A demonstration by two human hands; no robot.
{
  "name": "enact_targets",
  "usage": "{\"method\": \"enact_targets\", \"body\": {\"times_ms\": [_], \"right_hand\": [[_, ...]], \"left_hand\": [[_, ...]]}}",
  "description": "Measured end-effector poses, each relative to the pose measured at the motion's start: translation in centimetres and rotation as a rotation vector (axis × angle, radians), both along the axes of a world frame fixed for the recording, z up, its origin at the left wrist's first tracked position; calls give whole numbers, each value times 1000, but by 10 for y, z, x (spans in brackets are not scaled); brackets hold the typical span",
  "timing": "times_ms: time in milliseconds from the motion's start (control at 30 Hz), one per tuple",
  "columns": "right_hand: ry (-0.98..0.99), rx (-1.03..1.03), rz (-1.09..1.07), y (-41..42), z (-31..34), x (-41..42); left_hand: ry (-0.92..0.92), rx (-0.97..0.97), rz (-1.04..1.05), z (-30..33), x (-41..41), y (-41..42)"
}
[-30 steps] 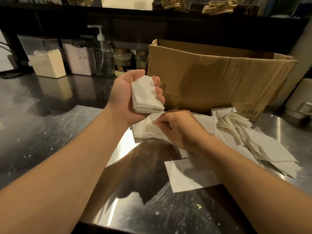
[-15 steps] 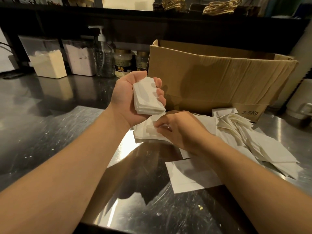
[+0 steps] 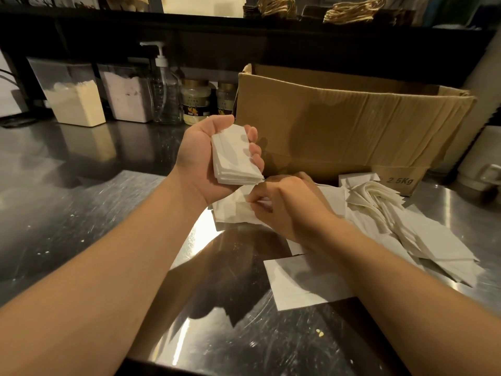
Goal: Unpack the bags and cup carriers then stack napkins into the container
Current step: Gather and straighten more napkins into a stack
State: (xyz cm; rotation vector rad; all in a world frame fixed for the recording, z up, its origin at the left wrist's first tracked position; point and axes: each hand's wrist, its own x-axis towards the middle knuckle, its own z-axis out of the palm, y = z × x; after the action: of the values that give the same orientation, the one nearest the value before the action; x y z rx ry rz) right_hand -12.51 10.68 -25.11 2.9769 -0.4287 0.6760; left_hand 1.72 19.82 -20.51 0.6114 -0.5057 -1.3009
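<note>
Fingers [image 3: 254, 150] of the left hand [image 3: 206, 156] still clasp the napkin stack [image 3: 234, 158] above the desk [image 3: 67, 213]; the right hand [image 3: 287, 204] now pinches another loose napkin [image 3: 233, 210] beneath, barely lifted, so the gathering continues.

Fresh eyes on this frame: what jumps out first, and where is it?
Dead centre, the left hand holds a neat stack of white napkins above the steel counter, while the right hand just below pinches a loose napkin lying there. To the right sprawls a messy pile of napkins, with a big open cardboard box behind it.
</note>
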Motion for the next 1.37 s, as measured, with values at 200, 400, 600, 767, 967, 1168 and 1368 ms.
{"method": "enact_targets", "body": {"times_ms": [200,400,600,767,967,1168,1368], "right_hand": [[-308,781,196,-2,12,-17],[-201,1112,-109,-11,28,-27],[-74,909,-308,-2,35,-25],[18,855,-280,2,34,-23],[-19,866,-126,-3,38,-27],[-44,1040,140,-17,47,-43],[-180,1295,334,-25,52,-54]], "left_hand": [[66,-42,-18,-1,4,1],[120,-69,14,0,7,1],[79,-47,28,0,3,2],[68,-42,19,0,1,3],[20,-15,8,3,-1,5],[27,11,29,4,0,4],[-146,82,-28,1,2,3]]}}
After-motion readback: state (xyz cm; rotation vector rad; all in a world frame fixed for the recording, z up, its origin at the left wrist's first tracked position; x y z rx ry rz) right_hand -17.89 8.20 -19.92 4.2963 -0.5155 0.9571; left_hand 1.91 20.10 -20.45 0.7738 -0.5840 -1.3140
